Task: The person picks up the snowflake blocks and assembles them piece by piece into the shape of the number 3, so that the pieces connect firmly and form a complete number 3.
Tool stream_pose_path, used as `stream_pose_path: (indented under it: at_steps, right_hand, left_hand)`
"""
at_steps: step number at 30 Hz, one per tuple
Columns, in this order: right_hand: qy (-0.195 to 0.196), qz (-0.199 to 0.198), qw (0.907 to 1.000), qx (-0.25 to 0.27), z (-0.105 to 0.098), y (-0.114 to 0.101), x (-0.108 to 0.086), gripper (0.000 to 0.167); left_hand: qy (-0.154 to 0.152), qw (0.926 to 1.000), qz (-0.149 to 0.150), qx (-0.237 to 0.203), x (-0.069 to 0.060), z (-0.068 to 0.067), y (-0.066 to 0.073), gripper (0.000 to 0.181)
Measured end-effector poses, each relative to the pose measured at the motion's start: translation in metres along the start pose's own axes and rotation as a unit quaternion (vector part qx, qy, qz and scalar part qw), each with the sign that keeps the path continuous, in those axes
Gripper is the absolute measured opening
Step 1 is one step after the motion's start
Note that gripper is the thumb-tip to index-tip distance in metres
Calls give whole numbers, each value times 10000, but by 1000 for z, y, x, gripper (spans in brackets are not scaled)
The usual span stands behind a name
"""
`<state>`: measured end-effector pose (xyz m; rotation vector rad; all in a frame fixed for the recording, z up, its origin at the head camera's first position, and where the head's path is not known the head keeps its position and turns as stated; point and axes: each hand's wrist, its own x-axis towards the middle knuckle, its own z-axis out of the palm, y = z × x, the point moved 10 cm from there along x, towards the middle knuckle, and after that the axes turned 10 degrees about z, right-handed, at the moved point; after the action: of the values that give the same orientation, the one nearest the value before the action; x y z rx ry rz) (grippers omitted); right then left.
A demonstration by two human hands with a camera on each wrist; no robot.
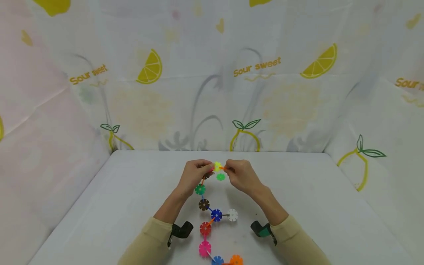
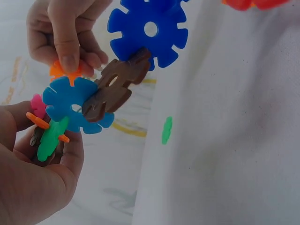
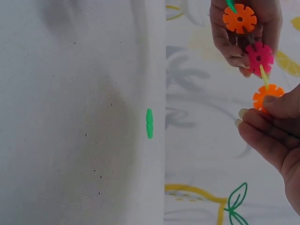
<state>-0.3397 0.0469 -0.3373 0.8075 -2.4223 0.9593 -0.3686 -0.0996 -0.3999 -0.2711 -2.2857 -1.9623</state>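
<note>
My left hand [image 1: 193, 178] grips the upper end of a chain of slotted plastic flower discs, its fingers at the pink disc [image 3: 259, 58]. A yellow disc [image 1: 217, 166] is joined to that pink one and sits between both hands. On the yellow disc's other side is an orange disc [image 3: 267, 99], pinched between thumb and fingers of my right hand [image 1: 244, 176]. Green [image 1: 200, 189], brown [image 1: 204, 204] and dark blue [image 1: 216, 215] discs follow down the chain, linked by discs seen edge-on. A loose green disc [image 1: 221, 177] lies on the table just below the hands.
The chain runs toward me over the white table [image 1: 298, 191], through red [image 1: 205, 229], pink [image 1: 204, 249], blue [image 1: 217, 260] and orange [image 1: 236, 260] discs. A white disc [image 1: 233, 215] branches off rightward. Lemon-print cloth [image 1: 212, 103] walls the back and sides.
</note>
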Motion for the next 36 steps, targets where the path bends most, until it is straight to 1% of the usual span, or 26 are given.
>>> stream_pose_path:
  at_steps: [3,6,11,13,17,21,23,26,29,33,36]
  right_hand:
    - [53,21,10000,38,-1,1,1,17]
    - [-44,100,9998,147,1,4,3,16]
    - [-208,286,9989,312,7,9,6,13]
    - [-325,427,9980,341,10,13,6,12]
    - [-762,799,9933,326,21,22,7,11]
    - [-1205,1245,9847,207,33,36,8,16]
    - [-1470,1488,9778,98,42,46,8,19]
    - [-1909,1807,9648,-109,57,62,4,25]
    - [-2163,1819,9589,-260,68,72,1,30]
    - [-2492,1584,9547,-381,79,74,-2,41]
    - [-2816,1562,9459,-401,87,73,-7,47]
  left_hand:
    - [-117,9999,-23,-1,1,0,0,20]
    - [-212,9997,8,78,2,-1,0,19]
    - [-256,9996,70,123,4,-4,-3,21]
    - [-284,9995,64,126,4,-5,-5,22]
    - [-260,9996,48,75,3,-7,-10,23]
    - [-114,9999,103,75,4,-13,-10,24]
    - [-65,9998,143,93,5,-16,-7,24]
    - [-61,9998,200,70,6,-18,-1,26]
    - [-104,9996,270,15,7,-19,5,27]
    - [-187,9989,422,-31,8,-18,16,27]
    - [-218,9981,570,-21,7,-20,25,28]
